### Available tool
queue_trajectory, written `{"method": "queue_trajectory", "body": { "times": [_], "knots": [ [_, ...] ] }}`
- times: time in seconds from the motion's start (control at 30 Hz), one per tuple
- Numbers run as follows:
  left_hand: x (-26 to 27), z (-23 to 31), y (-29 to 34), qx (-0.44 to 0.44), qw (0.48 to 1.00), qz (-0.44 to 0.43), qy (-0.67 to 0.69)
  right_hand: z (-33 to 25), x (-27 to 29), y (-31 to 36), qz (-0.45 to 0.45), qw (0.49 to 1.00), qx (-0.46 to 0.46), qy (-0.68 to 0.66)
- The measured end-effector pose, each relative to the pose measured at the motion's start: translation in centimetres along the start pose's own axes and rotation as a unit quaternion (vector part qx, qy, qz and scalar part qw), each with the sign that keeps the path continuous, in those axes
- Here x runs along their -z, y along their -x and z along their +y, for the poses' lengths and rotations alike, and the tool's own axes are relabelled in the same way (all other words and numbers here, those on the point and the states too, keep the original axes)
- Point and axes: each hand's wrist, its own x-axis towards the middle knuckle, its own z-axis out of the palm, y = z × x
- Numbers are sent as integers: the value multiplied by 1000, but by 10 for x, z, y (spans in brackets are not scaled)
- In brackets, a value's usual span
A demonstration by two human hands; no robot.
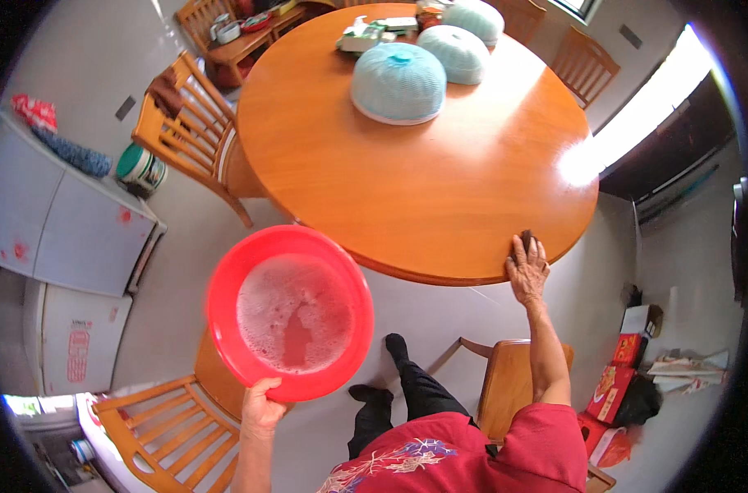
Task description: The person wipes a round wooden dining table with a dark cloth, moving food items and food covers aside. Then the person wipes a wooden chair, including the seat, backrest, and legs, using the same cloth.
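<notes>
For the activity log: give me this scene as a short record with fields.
setting: dining room, seen from above
left hand: grips the rim of a red basin holding foamy water
right hand: presses a dark cloth on the edge of the round wooden table
on table: three pale blue mesh food covers at the far side
around: wooden chairs, white cabinet at left, red boxes on the floor at right
</notes>
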Motion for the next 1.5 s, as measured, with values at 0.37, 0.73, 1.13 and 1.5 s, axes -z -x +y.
{"method": "queue_trajectory", "body": {
  "times": [0.37, 0.73, 1.13, 1.5],
  "knots": [
    [-147, -79, -101, 31, 989, -127, -75, 58, -8, -25, 81, 994, -70, -16],
    [-227, -144, -151, 1, 990, -137, -31, -47, 17, 61, 81, 907, 45, -411],
    [12, -21, 34, -417, 809, 159, -382, -170, 10, 120, -552, 341, -290, -703],
    [310, 84, 295, -435, 681, 535, -247, -499, 221, 299, -667, 231, 78, -704]
  ]
}}
